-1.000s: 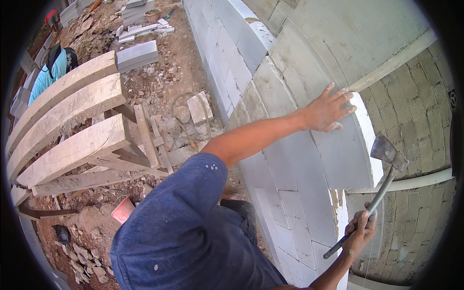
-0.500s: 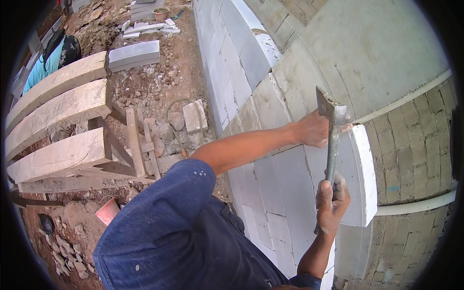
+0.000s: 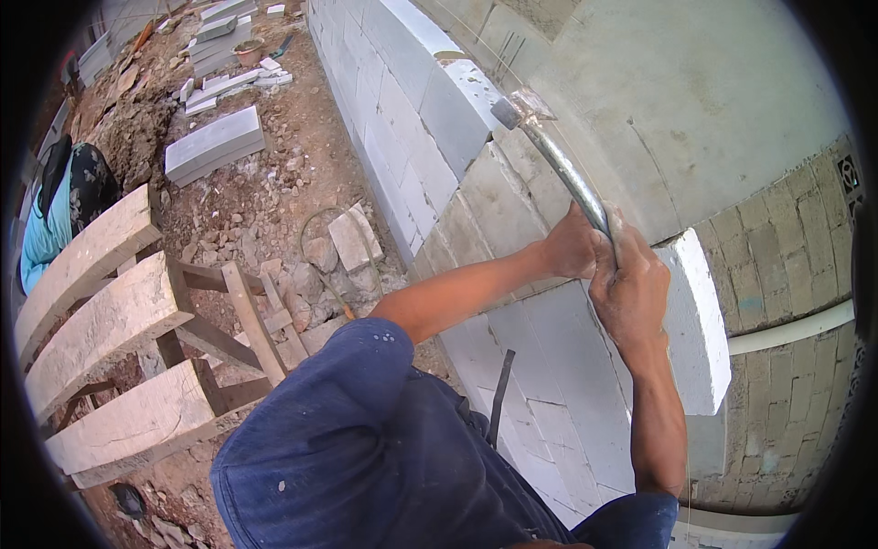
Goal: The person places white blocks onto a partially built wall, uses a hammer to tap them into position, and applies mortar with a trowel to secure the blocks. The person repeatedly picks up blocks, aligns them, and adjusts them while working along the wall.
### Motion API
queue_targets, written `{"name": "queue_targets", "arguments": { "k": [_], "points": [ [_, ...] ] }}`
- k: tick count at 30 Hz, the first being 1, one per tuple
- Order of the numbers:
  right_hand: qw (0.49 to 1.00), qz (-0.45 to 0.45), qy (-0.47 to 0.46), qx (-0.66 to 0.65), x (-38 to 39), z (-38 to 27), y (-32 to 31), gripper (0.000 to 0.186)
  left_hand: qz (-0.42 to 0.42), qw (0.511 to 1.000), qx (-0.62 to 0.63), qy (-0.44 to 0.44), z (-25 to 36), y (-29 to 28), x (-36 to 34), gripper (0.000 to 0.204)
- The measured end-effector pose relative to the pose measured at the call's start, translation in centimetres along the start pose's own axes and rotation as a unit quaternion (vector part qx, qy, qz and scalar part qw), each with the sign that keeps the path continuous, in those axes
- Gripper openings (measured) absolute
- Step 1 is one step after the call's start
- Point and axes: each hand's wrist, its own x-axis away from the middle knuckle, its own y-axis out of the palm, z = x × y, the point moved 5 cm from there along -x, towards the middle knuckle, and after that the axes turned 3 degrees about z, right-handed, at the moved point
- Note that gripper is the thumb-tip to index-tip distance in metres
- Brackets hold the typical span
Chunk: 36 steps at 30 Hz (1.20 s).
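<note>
My right hand (image 3: 631, 284) is closed on the metal handle of a hatchet-like hammer (image 3: 526, 114), whose head is raised forward over the wall. My left hand (image 3: 576, 242) is just beside it on the top of the light grey block wall (image 3: 544, 375), its fingers mostly hidden behind the handle and right hand. A pale block (image 3: 695, 320) with a white chipped edge lies on the wall at the right, just past my hands.
Wooden trestle planks (image 3: 110, 329) stand at left, beside a crouching person (image 3: 50, 229) in turquoise. Stacked blocks (image 3: 215, 142), rubble and a small bucket (image 3: 249, 50) lie on the dirt. A dark bar (image 3: 498, 393) stands by my side. Rough masonry and a pipe (image 3: 786, 329) are at right.
My right hand has risen from low at the right to beside my left hand, swinging the hammer head up and leftward. My left arm has shifted slightly down and left in view.
</note>
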Motion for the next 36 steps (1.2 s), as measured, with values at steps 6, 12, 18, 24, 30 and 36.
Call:
{"name": "queue_targets", "arguments": {
  "k": [6, 12, 18, 24, 30, 36],
  "points": [
    [0.984, 0.106, -0.14, -0.022, -3.5, -6.0, -0.9, 0.061, 0.036, 0.793, 0.541, -0.278, -1.7, 1.2, 2.4, 0.037],
    [0.969, -0.077, 0.049, 0.231, -5.3, 2.9, 4.2, 0.051, -0.106, 0.977, -0.179, 0.034, -1.2, 1.8, 1.8, 0.046],
    [0.994, 0.054, -0.093, -0.018, -6.2, -7.4, 2.9, 0.041, -0.03, 0.655, 0.687, -0.314, -2.4, 1.2, 2.7, 0.043],
    [0.988, -0.014, 0.089, 0.126, -6.7, 1.5, 3.8, 0.037, -0.074, 0.994, 0.064, -0.043, 0.5, -1.2, 1.0, 0.043],
    [0.999, 0.035, -0.026, -0.031, -8.3, -6.5, 2.0, 0.037, -0.04, 0.996, 0.047, -0.059, -1.1, -1.0, 0.6, 0.044],
    [0.994, -0.025, 0.008, 0.103, -7.4, 2.1, 4.6, 0.035, -0.04, 0.983, -0.17, 0.056, -0.7, 1.0, 1.8, 0.046]
  ]
}}
